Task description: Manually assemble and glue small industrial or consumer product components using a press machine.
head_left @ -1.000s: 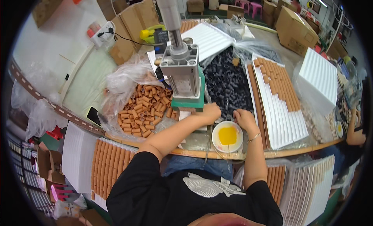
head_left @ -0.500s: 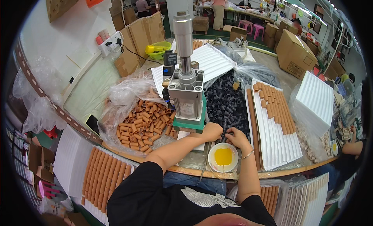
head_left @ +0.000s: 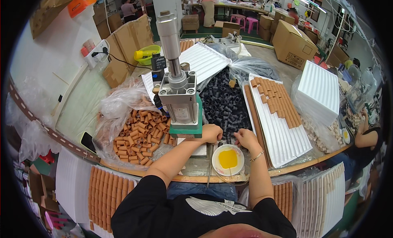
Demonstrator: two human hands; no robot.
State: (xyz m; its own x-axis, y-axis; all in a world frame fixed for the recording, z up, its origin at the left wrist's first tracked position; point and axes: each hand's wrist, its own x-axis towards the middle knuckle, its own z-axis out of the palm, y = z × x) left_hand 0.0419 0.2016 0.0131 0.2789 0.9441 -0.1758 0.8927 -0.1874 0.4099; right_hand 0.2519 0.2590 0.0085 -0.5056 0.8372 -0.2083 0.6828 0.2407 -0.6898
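Note:
My left hand point(head_left: 213, 133) is closed beside the green base of the metal pneumatic press point(head_left: 180, 98), its wrist partly behind the base. My right hand point(head_left: 246, 139), a bracelet on its wrist, has its fingers pinched together just above the white bowl of yellow liquid point(head_left: 215, 164). What either hand holds, if anything, is too small or hidden to make out. A narrow gap separates the two hands. Right beyond them lies a heap of short black plastic tubes point(head_left: 223, 103). Left of the press, short orange-brown tubes point(head_left: 139, 133) are piled on clear plastic.
A white ridged tray point(head_left: 286, 150) with rows of brown tubes lies to the right. Beyond it stand stacked white trays point(head_left: 319, 88) and a cardboard box point(head_left: 292, 45). More filled trays point(head_left: 102, 193) flank my lap. A co-worker's arm point(head_left: 366, 135) shows at far right.
The whole view has shifted, so the bench appears further left. My hands have drawn slightly apart, the right one lying a little further from the left.

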